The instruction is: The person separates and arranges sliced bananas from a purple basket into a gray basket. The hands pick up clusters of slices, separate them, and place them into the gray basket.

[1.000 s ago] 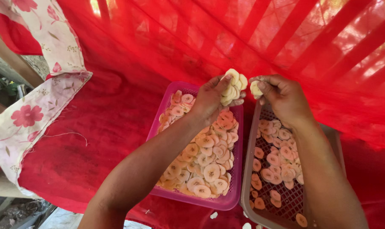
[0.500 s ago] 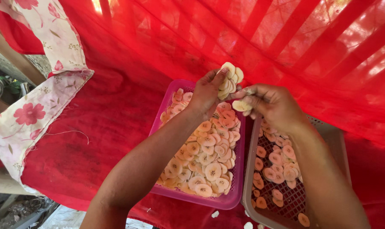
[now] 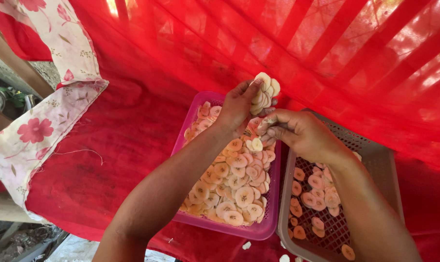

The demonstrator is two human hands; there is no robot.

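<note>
Holding a little stack of pale round slices point(image 3: 264, 92), the left hand point(image 3: 239, 106) has its fingers pressed around them, up above the far end of the pink tray point(image 3: 273, 194). The right hand point(image 3: 300, 133) is just beside it, with thumb and fingers pinched together near the bottom of the stack. I cannot tell if a slice is already between those fingertips.

The pink tray is heaped full of the same slices point(image 3: 232, 182). The grey tray point(image 3: 375, 160) next to it, on the right, has holes in its floor and only some slices point(image 3: 317, 194) lying flat and spread out. Both trays sit on a red cloth point(image 3: 103, 160), with red netting point(image 3: 326, 48) hanging behind.

To do this part well, I think the right hand should peel off just one slice at a time, softly, so it does not tear. The left hand should hold the stack snug but not squash it. Each slice should go flat in the grey tray, not on top of another.
</note>
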